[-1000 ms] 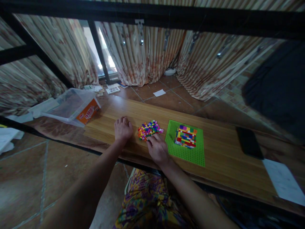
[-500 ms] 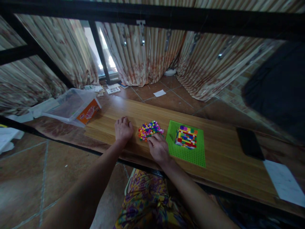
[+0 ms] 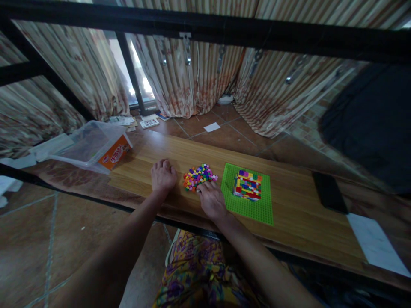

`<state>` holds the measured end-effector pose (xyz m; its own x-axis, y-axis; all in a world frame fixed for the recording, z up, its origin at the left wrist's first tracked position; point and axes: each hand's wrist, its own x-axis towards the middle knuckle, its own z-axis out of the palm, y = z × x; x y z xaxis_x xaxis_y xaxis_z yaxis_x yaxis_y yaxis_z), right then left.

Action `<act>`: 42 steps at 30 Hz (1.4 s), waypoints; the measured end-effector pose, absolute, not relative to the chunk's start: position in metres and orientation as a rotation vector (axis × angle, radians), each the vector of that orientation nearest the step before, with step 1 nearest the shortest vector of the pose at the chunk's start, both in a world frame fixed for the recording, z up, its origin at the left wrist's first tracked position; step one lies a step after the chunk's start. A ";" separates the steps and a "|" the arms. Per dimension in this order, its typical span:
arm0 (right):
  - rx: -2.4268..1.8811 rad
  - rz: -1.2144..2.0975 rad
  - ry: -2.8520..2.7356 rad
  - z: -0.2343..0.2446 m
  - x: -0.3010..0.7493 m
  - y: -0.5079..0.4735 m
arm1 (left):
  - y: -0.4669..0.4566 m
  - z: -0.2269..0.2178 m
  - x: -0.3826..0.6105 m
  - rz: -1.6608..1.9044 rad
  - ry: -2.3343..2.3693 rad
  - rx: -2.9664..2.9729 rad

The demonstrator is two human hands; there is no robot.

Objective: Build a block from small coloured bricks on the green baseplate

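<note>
A heap of small multicoloured toy bricks [image 3: 199, 174] lies on the wooden board. At the heap's near right edge is my right hand [image 3: 212, 199], its fingers bent and drawn together against the bricks; whatever is between the fingertips is hidden. My left hand [image 3: 163, 176] rests on the wood left of the heap, apart from it, with fingers curled under and the palm out of sight. Right of my right hand, a green studded baseplate [image 3: 245, 210] carries a boxy structure of coloured bricks [image 3: 247, 185] with layered walls.
A clear plastic bin [image 3: 85, 143] with an orange label stands at the board's left end. A black phone-like slab [image 3: 329, 192] and a white sheet [image 3: 377, 244] lie at the right. A dark metal bar [image 3: 205, 25] crosses above, before striped curtains [image 3: 212, 81].
The whole view has shifted slightly, moving the scene a little left. My right hand stays at the heap's near edge with its fingers slightly shifted; my left hand keeps its place.
</note>
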<state>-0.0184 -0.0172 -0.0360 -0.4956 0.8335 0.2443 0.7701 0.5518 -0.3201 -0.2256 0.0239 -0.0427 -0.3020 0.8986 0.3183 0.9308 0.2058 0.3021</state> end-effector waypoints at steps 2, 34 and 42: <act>-1.317 0.262 -2.419 -0.035 -0.018 -0.018 | 0.024 -0.042 -0.225 -0.689 -2.386 -1.814; -1.293 0.666 -1.873 -0.032 -0.005 -0.017 | 0.026 -0.045 -0.228 -0.696 -2.348 -1.809; -1.289 0.407 -2.222 -0.047 -0.020 -0.019 | 0.026 -0.047 -0.229 -0.684 -2.335 -1.808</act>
<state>-0.0204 -0.0193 -0.0472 -0.4012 0.8669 0.2959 0.7055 0.4985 -0.5038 -0.2285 0.0255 -0.0465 -0.2845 0.8912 0.3533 0.9410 0.1891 0.2808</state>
